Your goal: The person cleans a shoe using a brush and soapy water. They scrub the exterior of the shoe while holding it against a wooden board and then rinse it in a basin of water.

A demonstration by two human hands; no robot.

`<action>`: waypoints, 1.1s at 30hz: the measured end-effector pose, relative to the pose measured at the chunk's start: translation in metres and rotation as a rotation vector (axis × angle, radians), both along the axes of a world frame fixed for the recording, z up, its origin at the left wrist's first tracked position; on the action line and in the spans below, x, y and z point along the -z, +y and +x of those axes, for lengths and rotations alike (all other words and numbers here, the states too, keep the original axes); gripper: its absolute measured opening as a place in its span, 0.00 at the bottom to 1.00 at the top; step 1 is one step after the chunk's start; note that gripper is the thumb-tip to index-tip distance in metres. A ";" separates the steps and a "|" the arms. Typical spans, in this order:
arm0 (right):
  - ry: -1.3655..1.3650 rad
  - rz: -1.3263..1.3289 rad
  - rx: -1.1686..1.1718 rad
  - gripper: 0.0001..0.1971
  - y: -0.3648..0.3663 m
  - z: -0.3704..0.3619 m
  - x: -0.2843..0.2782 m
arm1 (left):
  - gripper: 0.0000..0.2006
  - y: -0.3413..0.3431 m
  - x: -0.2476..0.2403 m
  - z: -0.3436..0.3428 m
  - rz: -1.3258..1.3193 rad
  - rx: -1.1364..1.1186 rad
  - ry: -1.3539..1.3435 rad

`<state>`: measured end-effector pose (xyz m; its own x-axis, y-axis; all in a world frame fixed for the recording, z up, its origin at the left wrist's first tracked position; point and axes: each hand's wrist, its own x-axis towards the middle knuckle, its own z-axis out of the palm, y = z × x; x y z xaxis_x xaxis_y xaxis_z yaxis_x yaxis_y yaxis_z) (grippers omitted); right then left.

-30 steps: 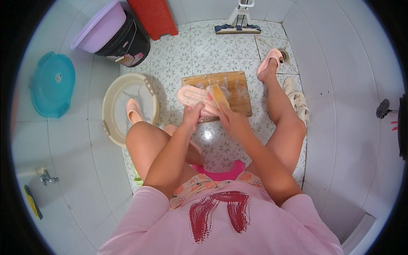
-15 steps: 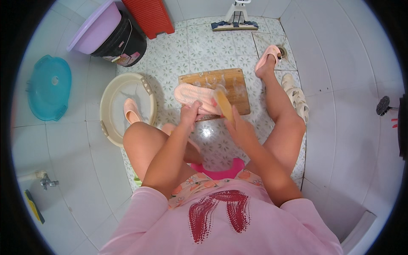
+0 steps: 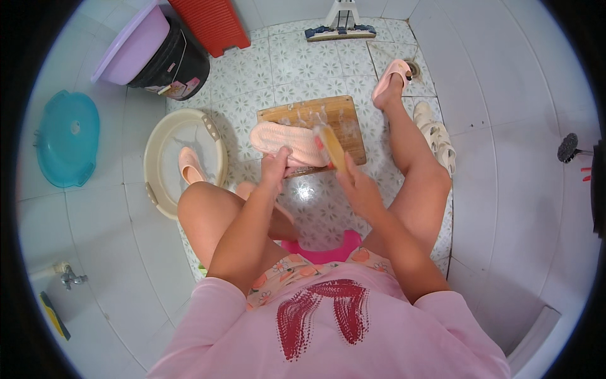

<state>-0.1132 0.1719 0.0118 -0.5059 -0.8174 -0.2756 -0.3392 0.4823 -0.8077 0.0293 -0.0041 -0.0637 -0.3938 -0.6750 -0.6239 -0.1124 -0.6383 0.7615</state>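
Note:
My left hand grips a pink slipper by its near edge, with the ribbed sole turned up. The slipper lies over a wooden board that has white suds on it. In my right hand is a scrubbing brush with a yellowish back, its fingers wrapped round the near end. The brush's head is against the right end of the sole, and its bristles are mostly hidden. A matching pink slipper stands in a cream basin to the left.
A black bucket carrying a purple basin stands back left, near a red plastic stool. A mop rests at the far wall. White sandals line the right wall. A blue basin hangs left, above a tap.
The whole view has shifted slightly, so most things sit a little farther left. My left hand still holds the slipper, and the brush stays at the sole's right end.

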 end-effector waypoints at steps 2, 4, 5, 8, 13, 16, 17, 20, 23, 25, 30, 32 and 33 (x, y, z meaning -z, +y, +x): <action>0.009 0.172 -0.116 0.31 0.015 0.011 0.001 | 0.11 0.005 -0.008 -0.005 0.018 -0.002 -0.011; 0.097 0.143 -0.091 0.31 0.002 0.015 0.007 | 0.12 0.003 -0.011 -0.004 0.013 -0.006 -0.028; 0.190 0.117 -0.067 0.31 -0.006 0.015 0.012 | 0.12 0.002 -0.009 -0.003 0.018 0.023 -0.029; 0.270 0.120 -0.055 0.30 -0.048 -0.010 0.024 | 0.12 -0.001 -0.003 -0.004 0.015 0.066 -0.013; -0.099 -0.159 0.179 0.30 -0.045 -0.017 0.033 | 0.14 0.001 -0.014 -0.001 0.003 0.118 -0.011; -0.558 -0.079 0.232 0.28 -0.044 -0.012 -0.003 | 0.11 0.006 -0.048 0.004 -0.099 0.096 0.037; -0.746 0.008 0.242 0.27 -0.047 -0.009 -0.015 | 0.11 0.004 -0.054 0.009 -0.102 0.072 0.039; -0.916 -0.023 0.205 0.26 -0.064 -0.003 -0.019 | 0.12 -0.014 -0.069 0.020 -0.247 0.053 0.072; -0.981 -0.038 0.148 0.26 -0.089 0.016 -0.027 | 0.13 -0.048 -0.090 0.049 -0.492 0.119 -0.079; -0.978 -0.004 0.092 0.26 -0.109 0.033 -0.034 | 0.14 -0.076 -0.127 0.078 -1.003 0.274 -0.661; -0.994 0.074 -0.089 0.23 -0.178 0.100 -0.042 | 0.12 -0.160 -0.134 0.208 -1.167 0.156 -0.959; -0.884 0.183 -0.110 0.19 -0.209 0.132 -0.034 | 0.12 -0.173 -0.104 0.241 -1.150 0.124 -1.091; -0.872 0.199 -0.122 0.19 -0.226 0.146 -0.025 | 0.12 -0.174 -0.082 0.252 -1.048 0.108 -1.157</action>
<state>0.0331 -0.0541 0.0364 0.0362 -0.7478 -0.6629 0.2969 0.6414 -0.7074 0.2815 -0.1778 0.0182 -0.1238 -0.9871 0.1018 -0.9371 0.1500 0.3151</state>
